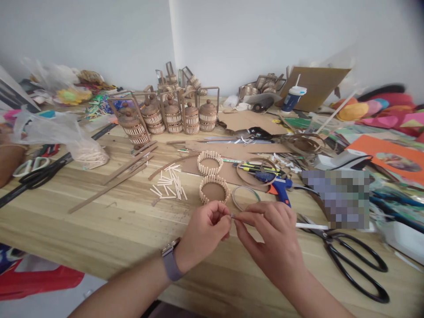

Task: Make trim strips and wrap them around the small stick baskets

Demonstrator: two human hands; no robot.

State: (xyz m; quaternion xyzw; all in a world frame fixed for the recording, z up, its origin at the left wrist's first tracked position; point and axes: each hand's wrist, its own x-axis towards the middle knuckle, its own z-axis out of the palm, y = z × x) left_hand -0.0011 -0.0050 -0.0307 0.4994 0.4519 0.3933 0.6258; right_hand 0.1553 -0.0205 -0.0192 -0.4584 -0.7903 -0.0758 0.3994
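My left hand (203, 234) and my right hand (270, 240) meet over the wooden table (99, 229), both pinched on a thin strip (239, 216) between their fingertips. The strip seems to run into a thin ring (244, 197) lying just beyond my fingers. Right behind my hands sit two small round baskets made of upright sticks, a near basket (213, 190) and a far basket (210, 162). Loose short sticks (169, 184) lie to their left. A watch (171, 261) is on my left wrist.
Black scissors (356, 265) lie at the right, a blue glue gun (276, 184) behind my right hand. Finished stacked stick containers (172, 115) stand at the back. A bag of sticks (86, 154), more scissors (33, 176), long wooden strips (115, 179), cardboard and coloured paper lie around.
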